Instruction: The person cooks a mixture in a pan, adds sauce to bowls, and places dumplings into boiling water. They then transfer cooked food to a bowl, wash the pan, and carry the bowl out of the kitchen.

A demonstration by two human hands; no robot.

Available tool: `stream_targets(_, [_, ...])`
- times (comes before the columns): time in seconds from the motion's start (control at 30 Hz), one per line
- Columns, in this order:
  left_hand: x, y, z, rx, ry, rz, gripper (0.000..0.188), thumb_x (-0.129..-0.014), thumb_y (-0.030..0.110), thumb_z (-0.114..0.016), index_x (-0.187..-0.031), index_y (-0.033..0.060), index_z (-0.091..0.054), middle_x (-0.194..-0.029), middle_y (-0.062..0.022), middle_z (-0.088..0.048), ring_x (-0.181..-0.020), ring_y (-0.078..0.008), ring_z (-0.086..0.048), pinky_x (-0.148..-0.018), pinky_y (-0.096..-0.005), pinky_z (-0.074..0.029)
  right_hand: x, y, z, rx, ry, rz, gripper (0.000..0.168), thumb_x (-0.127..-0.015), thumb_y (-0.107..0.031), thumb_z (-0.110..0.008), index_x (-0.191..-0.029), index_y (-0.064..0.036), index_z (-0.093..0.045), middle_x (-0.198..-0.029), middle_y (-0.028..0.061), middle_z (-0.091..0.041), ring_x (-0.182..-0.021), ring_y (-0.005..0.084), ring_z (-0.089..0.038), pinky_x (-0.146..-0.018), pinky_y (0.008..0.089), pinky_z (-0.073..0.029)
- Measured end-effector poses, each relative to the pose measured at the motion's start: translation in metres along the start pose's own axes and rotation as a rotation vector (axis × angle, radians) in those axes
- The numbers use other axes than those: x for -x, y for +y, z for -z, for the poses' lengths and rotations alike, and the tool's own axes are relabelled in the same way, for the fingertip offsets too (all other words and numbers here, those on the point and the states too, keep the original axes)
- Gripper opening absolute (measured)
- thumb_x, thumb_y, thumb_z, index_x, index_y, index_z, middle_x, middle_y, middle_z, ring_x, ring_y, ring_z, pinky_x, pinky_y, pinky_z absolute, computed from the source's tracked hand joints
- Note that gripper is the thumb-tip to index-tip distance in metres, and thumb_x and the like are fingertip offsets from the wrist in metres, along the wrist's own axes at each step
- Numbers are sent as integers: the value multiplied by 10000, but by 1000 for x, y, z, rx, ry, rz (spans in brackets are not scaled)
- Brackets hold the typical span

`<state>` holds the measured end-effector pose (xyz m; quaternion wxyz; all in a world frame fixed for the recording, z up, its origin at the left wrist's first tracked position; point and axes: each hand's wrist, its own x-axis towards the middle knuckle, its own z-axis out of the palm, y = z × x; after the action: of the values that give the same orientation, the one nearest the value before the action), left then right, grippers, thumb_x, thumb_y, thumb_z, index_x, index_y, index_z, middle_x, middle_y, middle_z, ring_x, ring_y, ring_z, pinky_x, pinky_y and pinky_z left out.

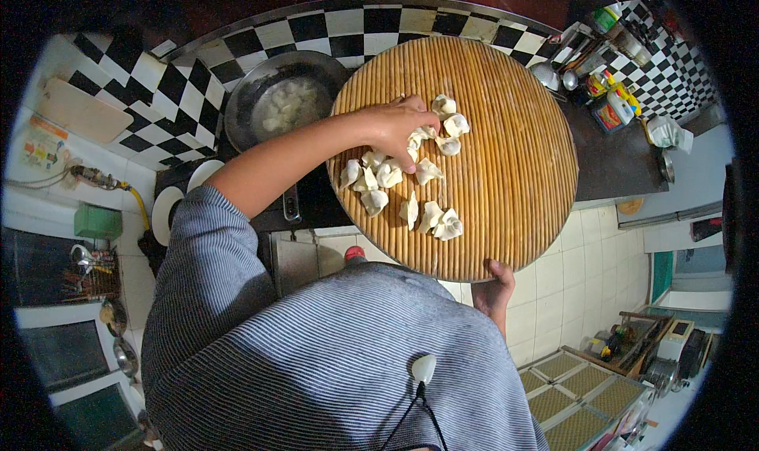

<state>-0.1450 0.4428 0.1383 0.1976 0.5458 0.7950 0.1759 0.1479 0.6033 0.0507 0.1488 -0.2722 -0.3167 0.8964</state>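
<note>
A round slatted tray (504,154), resembling bamboo or reed, is held out above the stove and counter edge. My right hand (495,288) grips its near rim, thumb on top. My left hand (400,131) reaches over the tray from the left, its thumb and fingers closed around folded dumplings (420,138). More dumplings (389,173) lie below that hand, others (455,125) just past its fingertips, and several (449,224) nearer the tray's front edge. To the left, a dark wok (240,104) on the stove holds pale dumplings (287,104) in liquid; my left forearm passes over its near side.
Two white plates (168,215) sit left of the stove. Checkered tiles (347,45) rise behind the wok. On the dark counter (616,169) at right stand bottles (614,110), with ladles (544,74) hanging near the wall. A metal-framed rack (569,392) stands at lower right.
</note>
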Motion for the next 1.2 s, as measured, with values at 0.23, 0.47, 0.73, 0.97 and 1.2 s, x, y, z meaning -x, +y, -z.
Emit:
stream_targets(0.23, [-2, 15, -2, 80, 77, -31, 483, -547, 67, -698, -989, 98, -506, -1128, -114, -405, -1102, -293, -404, -907, -352, -360, -3, 4, 10, 1, 47, 4, 692, -645, -125, -582, -1281, -13, -335, -1237, 124, -461, -1142, 274, -442, -981, 435, -338])
stream_targets(0.47, [-3, -9, 9, 648, 121, 211, 508, -555, 103, -740, -1016, 135, -528, -1109, -120, -464, -1006, -273, -481, -798, -365, -463, -3, 6, 4, 7, -12, 58, 693, -661, -149, -602, -1282, -17, -323, -1243, 130, -445, -1130, 289, -447, -964, 443, -363])
stream_targets(0.73, [95, -154, 36, 891, 611, 599, 542, -647, 127, -733, -1128, 134, -483, -1062, -74, -532, -937, -184, -555, -701, -329, -502, -1, 8, 6, 8, 10, 51, 677, -673, -163, -601, -1279, -33, -329, -1219, 124, -460, -1111, 274, -460, -951, 430, -378])
stream_targets(0.97, [165, -283, -20, -69, 391, 1095, 577, -551, 160, -790, -1068, 110, -540, -967, -111, -588, -840, -272, -591, -679, -393, -494, 2, 8, 0, -16, 18, 52, 690, -660, -141, -602, -1281, -27, -325, -1218, 131, -464, -1119, 273, -455, -960, 436, -367])
stream_targets(1.2, [130, -218, 8, -38, 454, 732, 761, -607, 296, -777, -1269, 184, -418, -1279, -104, -414, -1099, -279, -478, -861, -423, -450, 0, 8, 2, -48, 37, 49, 614, -647, -120, -606, -1214, -4, -402, -1141, 117, -522, -1047, 259, -509, -923, 417, -406])
